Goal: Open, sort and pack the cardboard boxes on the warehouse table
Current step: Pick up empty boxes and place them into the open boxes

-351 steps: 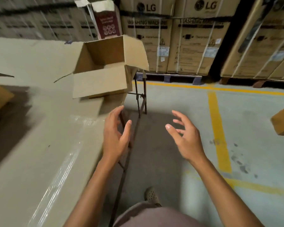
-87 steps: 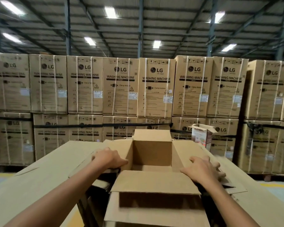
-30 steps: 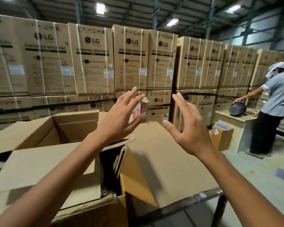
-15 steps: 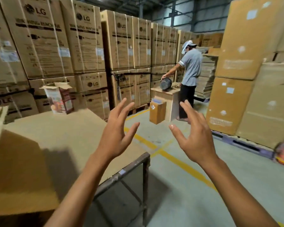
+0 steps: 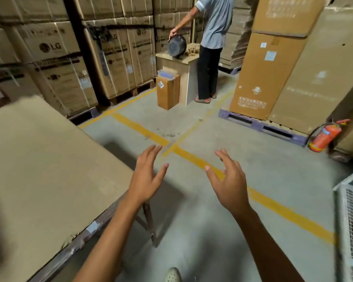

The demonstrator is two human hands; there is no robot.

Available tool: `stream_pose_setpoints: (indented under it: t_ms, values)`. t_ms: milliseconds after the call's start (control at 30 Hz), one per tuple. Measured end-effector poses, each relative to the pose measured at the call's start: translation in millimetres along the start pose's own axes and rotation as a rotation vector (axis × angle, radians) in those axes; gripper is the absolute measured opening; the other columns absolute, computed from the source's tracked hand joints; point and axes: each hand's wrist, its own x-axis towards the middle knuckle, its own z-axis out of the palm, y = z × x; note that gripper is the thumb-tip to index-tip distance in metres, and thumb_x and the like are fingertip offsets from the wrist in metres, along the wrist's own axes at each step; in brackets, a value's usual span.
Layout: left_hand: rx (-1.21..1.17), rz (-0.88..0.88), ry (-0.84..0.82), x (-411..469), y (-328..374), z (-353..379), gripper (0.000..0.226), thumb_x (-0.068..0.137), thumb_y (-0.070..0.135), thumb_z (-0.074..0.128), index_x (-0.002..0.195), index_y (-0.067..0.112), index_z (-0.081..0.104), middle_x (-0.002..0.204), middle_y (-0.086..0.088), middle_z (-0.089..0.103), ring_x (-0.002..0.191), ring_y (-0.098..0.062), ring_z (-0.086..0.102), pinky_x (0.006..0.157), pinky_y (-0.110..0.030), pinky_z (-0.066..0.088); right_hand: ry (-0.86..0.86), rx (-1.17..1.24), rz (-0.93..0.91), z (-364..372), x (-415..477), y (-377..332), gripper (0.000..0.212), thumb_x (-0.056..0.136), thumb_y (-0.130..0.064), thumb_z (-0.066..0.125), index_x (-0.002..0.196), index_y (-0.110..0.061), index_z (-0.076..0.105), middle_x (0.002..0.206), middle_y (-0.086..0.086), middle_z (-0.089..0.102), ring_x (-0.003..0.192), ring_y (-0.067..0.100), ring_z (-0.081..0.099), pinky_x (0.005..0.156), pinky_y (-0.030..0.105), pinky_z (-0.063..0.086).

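While the left hand and right hand float over the floor, fingers spread and holding nothing, the table sits near left. No box to pack shows on it. I think they spread to grab one.

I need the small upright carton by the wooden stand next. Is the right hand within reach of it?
Probably not: the right hand hovers open in mid-air, while the carton stands well beyond the yellow floor line. The way looks free.

Matt cardboard table top, smooth concrete floor.
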Motion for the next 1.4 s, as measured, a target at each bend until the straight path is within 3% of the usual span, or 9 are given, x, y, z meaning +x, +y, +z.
stream_pose_setpoints:
  t_ms: [100,167,267,500,667,900,1033,1167,1400]
  values:
    - [0.001,-0.043,-0.053,24,-34,23,0.062,0.095,0.052,0.045,0.146,0.018,0.045,0.152,-0.005,0.043,0.141,-0.021,0.035,0.115,-0.017,0.019,-0.056,0.031,0.091,41,31,31,0.070,0.082,-0.059,0.051,0.137,-0.016,0.059,0.149,0.005,0.051,0.127,0.028,0.054,0.098,0.052,0.049]
    - [0.007,-0.090,-0.065,41,-56,35,0.062,0.095,0.053,0.045,0.146,0.019,0.045,0.152,-0.005,0.042,0.142,-0.021,0.034,0.114,-0.013,0.016,-0.104,0.034,0.119,64,52,49,0.070,0.082,-0.059,0.053,0.137,-0.016,0.058,0.149,0.007,0.051,0.126,0.029,0.054,0.096,0.053,0.051]
    - [0.019,-0.148,-0.086,70,-81,49,0.062,0.094,0.053,0.045,0.148,0.021,0.042,0.154,-0.005,0.038,0.143,-0.021,0.033,0.115,-0.024,0.021,-0.164,0.043,0.150,92,84,70,0.070,0.081,-0.060,0.053,0.136,-0.018,0.058,0.151,0.007,0.049,0.128,0.028,0.052,0.095,0.053,0.051]
    - [0.108,-0.285,-0.066,149,-140,86,0.067,0.094,0.057,0.041,0.148,0.017,0.041,0.153,-0.010,0.036,0.140,-0.026,0.033,0.114,-0.029,0.025,-0.279,0.042,0.159,159,195,112,0.072,0.078,-0.062,0.053,0.138,-0.022,0.057,0.154,0.006,0.044,0.133,0.026,0.048,0.100,0.052,0.048]
    - [0.179,-0.472,-0.062,223,-185,123,0.077,0.088,0.062,0.032,0.149,0.015,0.039,0.154,-0.013,0.033,0.138,-0.033,0.033,0.113,-0.040,0.032,-0.444,-0.010,0.084,221,302,150,0.056,0.090,-0.036,0.071,0.140,-0.019,0.055,0.156,0.009,0.041,0.137,0.031,0.044,0.113,0.042,0.036]
    - [0.159,-0.525,0.088,333,-212,135,0.067,0.091,0.058,0.039,0.145,0.019,0.046,0.154,-0.008,0.035,0.140,-0.027,0.034,0.112,-0.035,0.033,-0.634,-0.006,-0.101,275,441,159,0.062,0.088,-0.046,0.065,0.141,-0.014,0.054,0.152,0.009,0.047,0.137,0.031,0.044,0.110,0.034,0.033]
    - [0.173,-0.515,0.224,388,-226,130,0.060,0.095,0.053,0.044,0.145,0.021,0.045,0.154,-0.002,0.035,0.140,-0.020,0.034,0.107,-0.033,0.039,-0.702,0.044,-0.197,314,500,147,0.079,0.082,-0.067,0.042,0.144,-0.019,0.050,0.154,0.007,0.044,0.140,0.026,0.042,0.113,0.036,0.033]
    - [0.208,-0.522,0.326,421,-252,118,0.054,0.097,0.044,0.051,0.145,0.020,0.045,0.153,-0.001,0.038,0.141,-0.016,0.033,0.112,-0.029,0.034,-0.765,0.134,-0.227,363,544,133,0.078,0.081,-0.067,0.045,0.145,-0.022,0.049,0.155,0.004,0.044,0.139,0.022,0.042,0.110,0.040,0.041]
    - [0.260,-0.632,0.495,467,-340,86,0.055,0.096,0.040,0.054,0.146,0.018,0.045,0.151,-0.003,0.040,0.139,-0.015,0.034,0.110,-0.007,0.017,-0.856,0.172,-0.348,478,615,97,0.078,0.081,-0.067,0.044,0.144,-0.022,0.050,0.156,0.005,0.042,0.140,0.024,0.041,0.110,0.042,0.040]
